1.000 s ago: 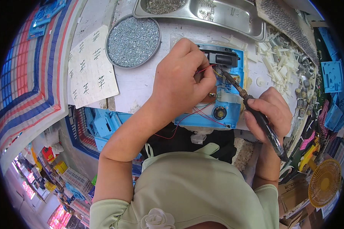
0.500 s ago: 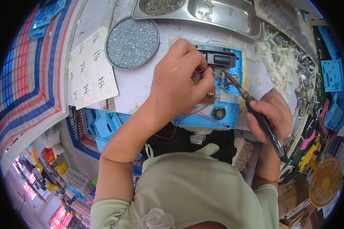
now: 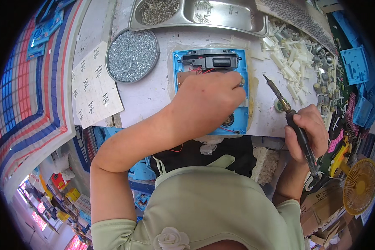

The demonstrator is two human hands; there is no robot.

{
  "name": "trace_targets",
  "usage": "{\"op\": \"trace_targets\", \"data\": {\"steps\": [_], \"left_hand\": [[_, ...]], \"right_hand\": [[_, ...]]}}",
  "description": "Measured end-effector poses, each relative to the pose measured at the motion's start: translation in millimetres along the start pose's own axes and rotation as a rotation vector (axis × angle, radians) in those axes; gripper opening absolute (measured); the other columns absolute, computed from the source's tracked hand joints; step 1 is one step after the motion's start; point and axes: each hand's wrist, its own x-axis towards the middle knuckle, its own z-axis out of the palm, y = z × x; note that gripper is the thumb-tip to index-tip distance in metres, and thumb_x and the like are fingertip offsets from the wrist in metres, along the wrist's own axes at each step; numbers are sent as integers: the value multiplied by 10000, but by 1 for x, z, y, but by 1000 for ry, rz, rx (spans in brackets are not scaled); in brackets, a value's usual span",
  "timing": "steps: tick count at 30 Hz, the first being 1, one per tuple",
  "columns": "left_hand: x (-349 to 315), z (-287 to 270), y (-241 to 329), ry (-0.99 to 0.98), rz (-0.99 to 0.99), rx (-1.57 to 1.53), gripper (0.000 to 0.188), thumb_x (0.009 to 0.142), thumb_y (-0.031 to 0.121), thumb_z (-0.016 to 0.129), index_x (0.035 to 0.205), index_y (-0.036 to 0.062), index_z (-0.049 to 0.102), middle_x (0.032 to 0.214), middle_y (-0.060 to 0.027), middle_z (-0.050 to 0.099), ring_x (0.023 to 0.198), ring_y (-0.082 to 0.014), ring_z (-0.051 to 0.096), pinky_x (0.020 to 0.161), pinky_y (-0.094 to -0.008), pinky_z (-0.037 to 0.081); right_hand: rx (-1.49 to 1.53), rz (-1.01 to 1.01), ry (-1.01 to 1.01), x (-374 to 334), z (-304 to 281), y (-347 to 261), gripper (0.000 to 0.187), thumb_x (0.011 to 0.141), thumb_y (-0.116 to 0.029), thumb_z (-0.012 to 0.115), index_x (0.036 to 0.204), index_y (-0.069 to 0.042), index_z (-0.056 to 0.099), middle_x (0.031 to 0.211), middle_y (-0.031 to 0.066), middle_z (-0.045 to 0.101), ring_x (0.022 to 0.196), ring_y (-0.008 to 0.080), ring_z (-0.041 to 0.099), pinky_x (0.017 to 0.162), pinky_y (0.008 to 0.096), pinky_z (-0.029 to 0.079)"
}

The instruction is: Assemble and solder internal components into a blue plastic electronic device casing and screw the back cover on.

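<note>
A blue plastic casing point(image 3: 239, 125) lies on the table in front of me, with a black module point(image 3: 223, 62) along its far side and thin red wires inside. My left hand point(image 3: 208, 102) is over the casing, fingers pinched together near its right side. Whatever those fingertips hold is hidden from view. Partly covered by that hand is a round black part point(image 3: 228, 121) at the casing's near right. To the right of the casing, my right hand point(image 3: 312, 131) grips a soldering iron point(image 3: 295, 118) by its black handle. Its tip points up and away, apart from the casing.
A round dish of small screws point(image 3: 132, 56) stands at the left, beside a sheet with handwriting point(image 3: 96, 89). At the far edge is a steel tray point(image 3: 183, 26) with small metal parts. White plastic pieces point(image 3: 293, 62) are heaped at the right. A yellow fan point(image 3: 360, 187) stands lower right.
The soldering iron has come away from the casing's wires, moving right with my right hand. My left hand has shifted right across the casing and now covers its middle. The whole view has shifted slightly.
</note>
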Motion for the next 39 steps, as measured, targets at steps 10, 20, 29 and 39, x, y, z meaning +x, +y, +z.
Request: {"op": "trace_targets", "data": {"steps": [10, 20, 29, 39], "left_hand": [[-15, 0, -1, 69, -529, -609, 87, 903, 26, 738, 981, 5, 708, 849, -34, 706, 709, -77, 652, 629, -240, 506], [-24, 6, -7, 140, -151, -352, 141, 845, 2, 741, 971, 44, 694, 973, -90, 628, 804, -252, 623, 717, -330, 508], [-26, 0, -9, -24, -41, -266, 184, 788, 8, 767, 932, 65, 666, 1111, -91, 596, 901, -276, 648, 760, -365, 532], [-27, 2, -12, -15, -5, -225, 225, 759, 7, 772, 933, 76, 647, 1085, -87, 617, 906, -310, 650, 725, -390, 535]], "right_hand": [[145, 233, 56, 19, 76, -4, 554, 757, 87, 775, 1283, -38, 657, 1102, 144, 668, 941, 257, 676, 822, 345, 545], [84, 186, 194, 1, 52, -7, 495, 776, 26, 806, 1245, 3, 650, 1030, 130, 650, 809, 204, 617, 749, 315, 497], [503, 340, -12, -25, -1, 2, 258, 809, -138, 732, 970, 56, 677, 756, 97, 612, 660, 196, 526, 620, 325, 395], [426, 137, -305, 10, 15, 22, 209, 761, -159, 726, 908, -12, 703, 686, 71, 634, 533, 198, 506, 495, 327, 362]]}}
